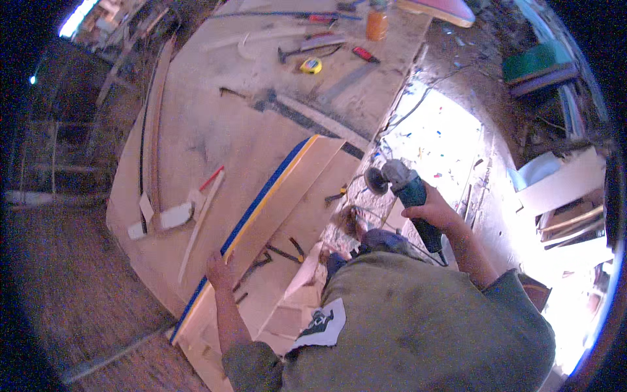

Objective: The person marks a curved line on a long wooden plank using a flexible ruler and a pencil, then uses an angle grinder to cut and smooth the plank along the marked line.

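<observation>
My right hand (436, 210) is wrapped round the body of a dark green angle grinder (411, 189). The grinder is held beside the table's right edge, over the floor, its round disc (376, 181) toward the table. A long wooden board (281, 196) with a blue and yellow striped edge lies slantwise across the table. My left hand (220, 271) grips that striped edge near the board's lower part; its fingertips are partly hidden. Pliers (297, 249) and other dark tools lie just right of the board.
The wooden table (196, 124) carries a yellow tape measure (311, 65), a hammer (282, 56), a red-handled tool (366, 55), a clamp (261, 99) and an orange jar (376, 25). A cord hangs from the grinder. Wood scraps (568, 222) are piled at the right.
</observation>
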Demonstrator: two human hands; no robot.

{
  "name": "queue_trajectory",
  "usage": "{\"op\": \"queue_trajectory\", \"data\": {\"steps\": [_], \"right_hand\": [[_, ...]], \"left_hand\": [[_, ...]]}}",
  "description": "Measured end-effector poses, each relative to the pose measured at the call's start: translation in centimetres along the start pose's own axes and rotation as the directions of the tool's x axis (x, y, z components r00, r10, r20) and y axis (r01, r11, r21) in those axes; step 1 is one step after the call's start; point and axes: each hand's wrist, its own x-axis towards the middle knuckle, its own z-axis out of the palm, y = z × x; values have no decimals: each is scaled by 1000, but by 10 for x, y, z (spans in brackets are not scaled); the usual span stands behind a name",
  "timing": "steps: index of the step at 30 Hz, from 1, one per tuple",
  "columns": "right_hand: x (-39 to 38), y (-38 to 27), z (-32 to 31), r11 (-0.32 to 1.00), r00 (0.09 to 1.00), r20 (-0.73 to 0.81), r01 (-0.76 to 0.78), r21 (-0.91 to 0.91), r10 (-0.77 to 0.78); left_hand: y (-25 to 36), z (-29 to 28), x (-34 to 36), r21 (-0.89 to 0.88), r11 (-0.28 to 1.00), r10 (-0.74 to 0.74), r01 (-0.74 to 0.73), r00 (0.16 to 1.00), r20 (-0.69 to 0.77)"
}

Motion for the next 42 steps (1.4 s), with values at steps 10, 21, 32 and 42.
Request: {"op": "queue_trajectory", "data": {"steps": [10,21,32,42], "right_hand": [[-72,26,13,999,988,-154,32,5,-30],[-19,-17,-3,988,996,-85,25,153,-12],[58,-60,-69,991,992,7,130,-26,-130],[87,-69,-112,989,989,-18,145,40,-144]], "left_hand": [[-36,-38,46,-61,972,190,-228,908,-373],[-193,-397,28,-440,896,-390,57,574,-720],[-232,-389,-78,-809,573,-806,132,269,-528],[-138,-136,-130,-971,-183,-964,-154,221,146]]}}
